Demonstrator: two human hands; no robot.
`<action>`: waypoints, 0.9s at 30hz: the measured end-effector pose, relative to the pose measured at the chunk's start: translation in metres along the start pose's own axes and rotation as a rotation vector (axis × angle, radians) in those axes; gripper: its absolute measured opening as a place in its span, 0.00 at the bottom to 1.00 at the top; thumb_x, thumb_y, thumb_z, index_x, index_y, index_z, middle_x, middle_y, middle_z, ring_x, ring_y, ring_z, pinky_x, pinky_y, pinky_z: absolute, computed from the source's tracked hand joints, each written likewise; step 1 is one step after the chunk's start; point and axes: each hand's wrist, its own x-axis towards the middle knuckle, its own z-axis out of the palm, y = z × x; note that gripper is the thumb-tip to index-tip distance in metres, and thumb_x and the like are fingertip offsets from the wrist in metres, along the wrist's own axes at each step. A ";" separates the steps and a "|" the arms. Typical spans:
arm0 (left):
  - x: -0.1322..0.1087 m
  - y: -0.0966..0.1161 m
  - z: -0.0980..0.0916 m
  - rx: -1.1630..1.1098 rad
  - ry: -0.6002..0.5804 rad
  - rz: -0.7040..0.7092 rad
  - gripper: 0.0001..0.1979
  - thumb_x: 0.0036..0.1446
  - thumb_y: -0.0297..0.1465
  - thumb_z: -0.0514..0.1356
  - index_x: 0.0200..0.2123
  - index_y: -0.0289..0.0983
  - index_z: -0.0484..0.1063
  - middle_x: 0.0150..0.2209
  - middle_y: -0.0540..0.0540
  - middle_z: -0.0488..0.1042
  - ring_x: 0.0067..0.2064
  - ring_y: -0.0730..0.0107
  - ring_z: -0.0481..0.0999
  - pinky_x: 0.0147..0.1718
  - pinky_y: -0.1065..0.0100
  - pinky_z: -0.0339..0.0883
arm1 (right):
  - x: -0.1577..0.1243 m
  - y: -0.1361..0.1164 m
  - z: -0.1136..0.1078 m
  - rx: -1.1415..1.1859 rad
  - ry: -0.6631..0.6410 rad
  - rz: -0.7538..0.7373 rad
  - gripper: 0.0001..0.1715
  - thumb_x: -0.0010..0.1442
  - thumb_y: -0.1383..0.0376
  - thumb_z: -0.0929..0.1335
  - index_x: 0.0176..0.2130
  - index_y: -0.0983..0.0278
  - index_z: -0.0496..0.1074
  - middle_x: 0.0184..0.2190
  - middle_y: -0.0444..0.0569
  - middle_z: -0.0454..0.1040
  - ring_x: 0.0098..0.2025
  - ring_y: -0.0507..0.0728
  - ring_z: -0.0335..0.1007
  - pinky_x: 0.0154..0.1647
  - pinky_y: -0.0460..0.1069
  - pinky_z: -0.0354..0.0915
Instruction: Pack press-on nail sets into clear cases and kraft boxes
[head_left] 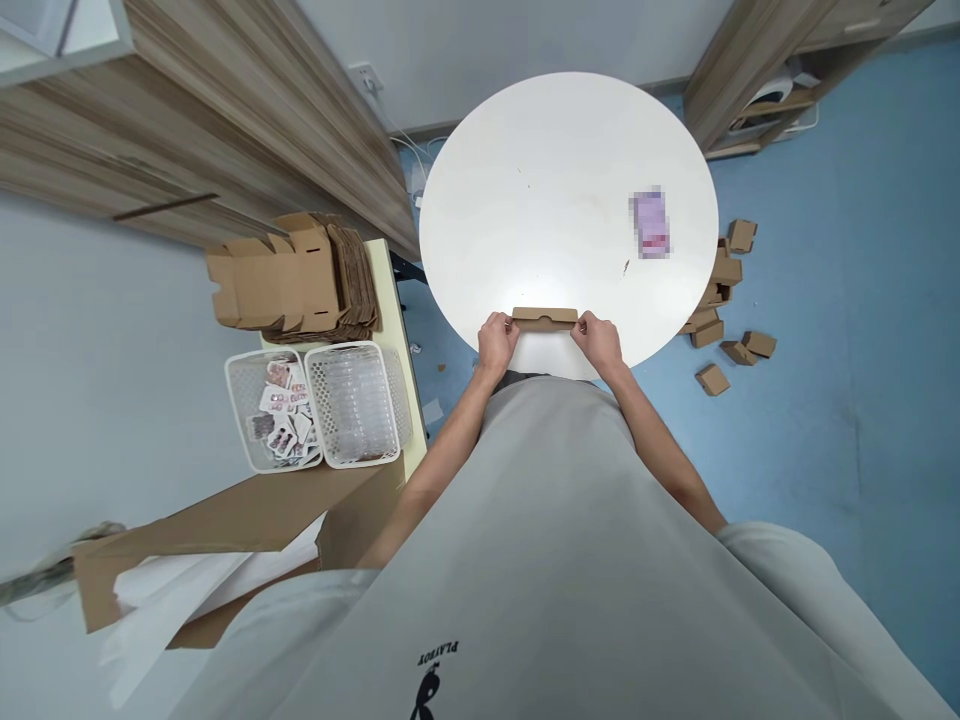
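Observation:
A small brown cardboard box (545, 319) is held at the near edge of the round white table (555, 150). My left hand (496, 342) pinches its left end and my right hand (598, 342) pinches its right end, fingers closed on the corners. One long side of the box faces up toward me, with a small notch in the middle of its edge. Its inside cannot be seen. Farther back on the tabletop, to the right, lies a purple blurred item (651, 224).
On a side table at left are flat cardboard box blanks (277, 280), a white basket of small printed cards (283, 410) and a basket of clear plastic pieces (356, 400). A large carton (217, 510) holds white sheets. Several small folded boxes (712, 379) lie on the blue floor at right.

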 end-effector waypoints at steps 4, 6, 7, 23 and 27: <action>0.000 0.005 -0.004 -0.033 -0.018 -0.010 0.12 0.68 0.26 0.61 0.50 0.38 0.83 0.55 0.38 0.85 0.47 0.53 0.86 0.56 0.55 0.77 | -0.001 0.002 0.000 0.052 -0.025 -0.001 0.14 0.74 0.66 0.64 0.50 0.60 0.79 0.40 0.56 0.87 0.43 0.68 0.83 0.45 0.56 0.71; 0.000 0.009 -0.007 -0.065 -0.019 -0.030 0.13 0.70 0.29 0.63 0.53 0.37 0.84 0.58 0.37 0.85 0.48 0.53 0.87 0.58 0.56 0.76 | 0.000 0.003 -0.001 0.133 -0.036 -0.011 0.13 0.75 0.62 0.66 0.51 0.61 0.78 0.45 0.57 0.87 0.47 0.68 0.85 0.48 0.56 0.73; 0.001 0.010 -0.008 -0.080 -0.021 -0.036 0.13 0.71 0.31 0.62 0.53 0.37 0.84 0.58 0.37 0.85 0.49 0.52 0.87 0.59 0.56 0.76 | 0.000 0.004 -0.001 0.178 -0.036 -0.017 0.13 0.76 0.60 0.66 0.51 0.62 0.78 0.47 0.58 0.88 0.48 0.67 0.85 0.50 0.56 0.73; 0.028 -0.003 -0.015 -0.453 -0.105 -0.360 0.05 0.65 0.26 0.70 0.43 0.34 0.84 0.42 0.42 0.88 0.34 0.67 0.87 0.42 0.66 0.81 | 0.021 0.023 0.017 0.714 -0.020 0.241 0.06 0.65 0.63 0.76 0.38 0.63 0.85 0.36 0.50 0.89 0.40 0.61 0.88 0.52 0.53 0.79; 0.041 -0.010 -0.012 -0.455 -0.164 -0.338 0.16 0.64 0.24 0.69 0.55 0.33 0.82 0.44 0.41 0.86 0.33 0.69 0.85 0.41 0.65 0.80 | 0.029 0.026 0.014 0.718 -0.058 0.252 0.06 0.63 0.64 0.76 0.34 0.63 0.85 0.31 0.49 0.87 0.38 0.60 0.87 0.48 0.52 0.79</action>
